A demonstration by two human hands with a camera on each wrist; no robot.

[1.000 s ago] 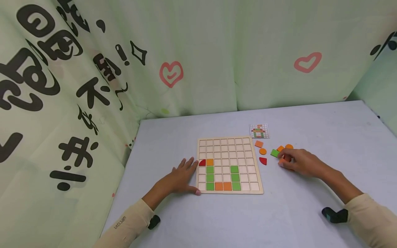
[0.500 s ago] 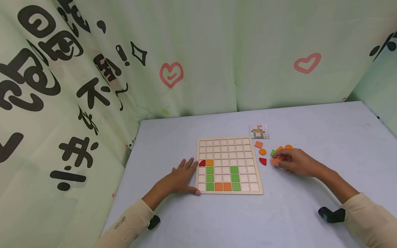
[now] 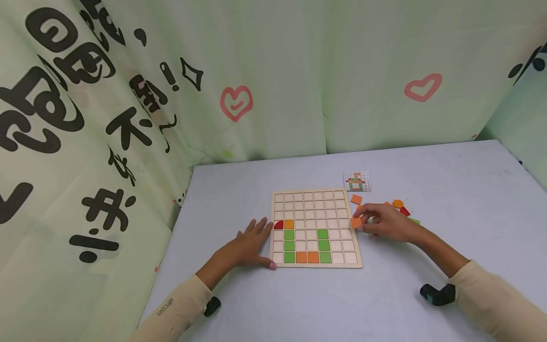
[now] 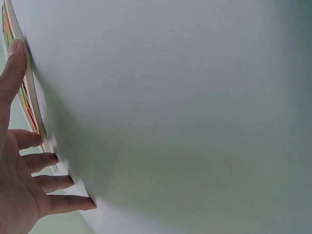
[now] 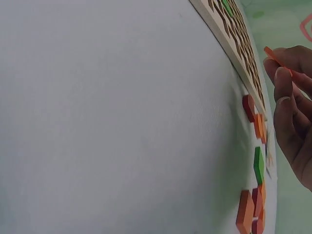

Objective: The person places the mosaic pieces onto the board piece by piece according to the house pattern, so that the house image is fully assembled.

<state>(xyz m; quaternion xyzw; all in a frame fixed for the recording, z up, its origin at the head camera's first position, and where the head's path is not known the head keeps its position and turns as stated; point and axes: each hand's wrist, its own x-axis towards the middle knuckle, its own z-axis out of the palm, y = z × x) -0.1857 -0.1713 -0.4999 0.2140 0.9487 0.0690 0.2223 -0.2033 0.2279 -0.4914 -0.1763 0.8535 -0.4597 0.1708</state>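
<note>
A wooden grid board (image 3: 322, 205) lies flat on the table. In it sit a red quarter-round tile (image 3: 279, 224), a yellow-orange square (image 3: 289, 223), two columns of green squares (image 3: 323, 233) and two orange squares (image 3: 301, 257) along the bottom row. My left hand (image 3: 248, 247) rests against the board's left edge, fingers spread and thumb at the lower corner. Between thumb and fingertips, my right hand (image 3: 388, 223) pinches an orange square tile (image 3: 356, 223) at the right edge of the board. In the right wrist view this tile (image 5: 279, 61) is held clear of the table.
Behind the board's right corner lies a small pattern card (image 3: 357, 181). Near it is a loose orange square (image 3: 356, 199). Further right are an orange disc (image 3: 398, 204), a red piece (image 3: 404, 211) and a green piece (image 3: 414, 221), partly hidden by the right hand.
My right hand has moved left from the loose pieces to the board's right edge, carrying the orange square tile. The left hand has stayed in place.
</note>
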